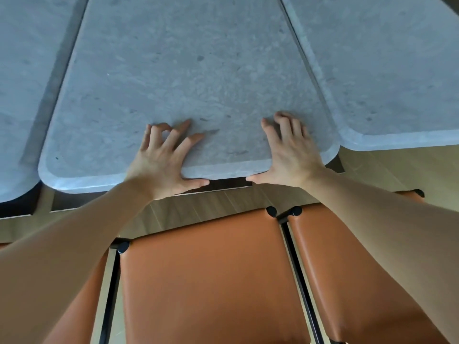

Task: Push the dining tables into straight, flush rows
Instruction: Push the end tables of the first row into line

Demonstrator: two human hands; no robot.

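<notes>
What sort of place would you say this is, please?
Probably a restaurant or canteen dining area: grey stone-look tables stand side by side in a row, with matching orange padded chairs drawn up on a wooden floor.

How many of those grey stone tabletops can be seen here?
3: the middle table under both hands, the left table, and the right table. More may lie outside the frame.
</notes>
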